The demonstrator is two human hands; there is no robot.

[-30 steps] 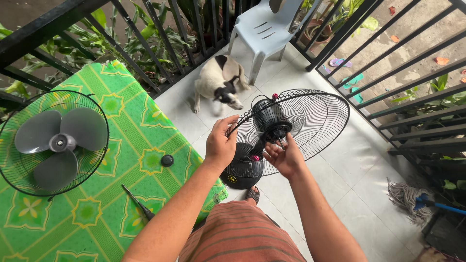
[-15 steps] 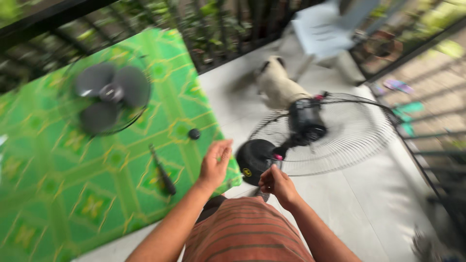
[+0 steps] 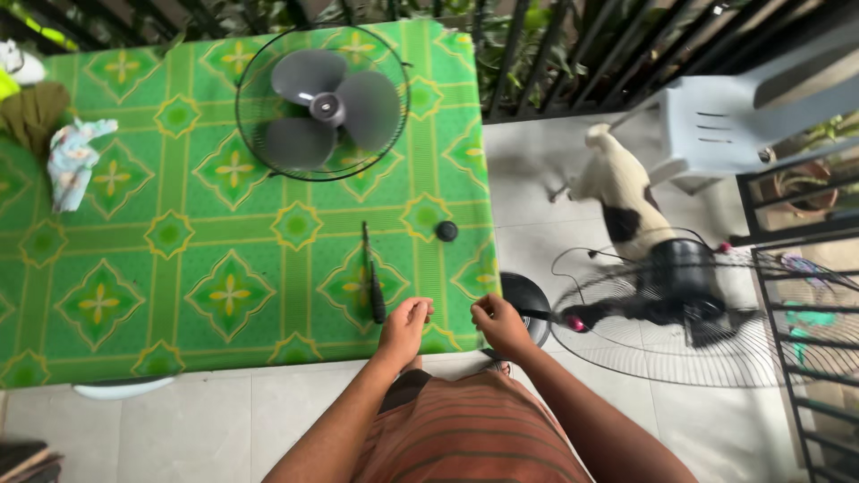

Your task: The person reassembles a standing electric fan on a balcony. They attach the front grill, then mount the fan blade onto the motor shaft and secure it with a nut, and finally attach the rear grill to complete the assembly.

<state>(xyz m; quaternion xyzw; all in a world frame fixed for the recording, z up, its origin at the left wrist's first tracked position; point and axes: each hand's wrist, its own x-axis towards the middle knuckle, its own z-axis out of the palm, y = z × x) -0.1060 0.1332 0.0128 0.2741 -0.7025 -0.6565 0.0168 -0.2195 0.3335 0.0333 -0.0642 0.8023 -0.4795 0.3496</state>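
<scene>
Both of my hands hover at the lower middle of the frame, over the near edge of the green patterned cloth. My left hand is loosely curled with nothing in it, just right of the screwdriver lying on the cloth. My right hand is half closed; whether it pinches anything I cannot tell. Beside it to the right stands the fan with its wire guard, round base near my knuckles. Further up the cloth lie a small black cap and the other guard with grey blades.
</scene>
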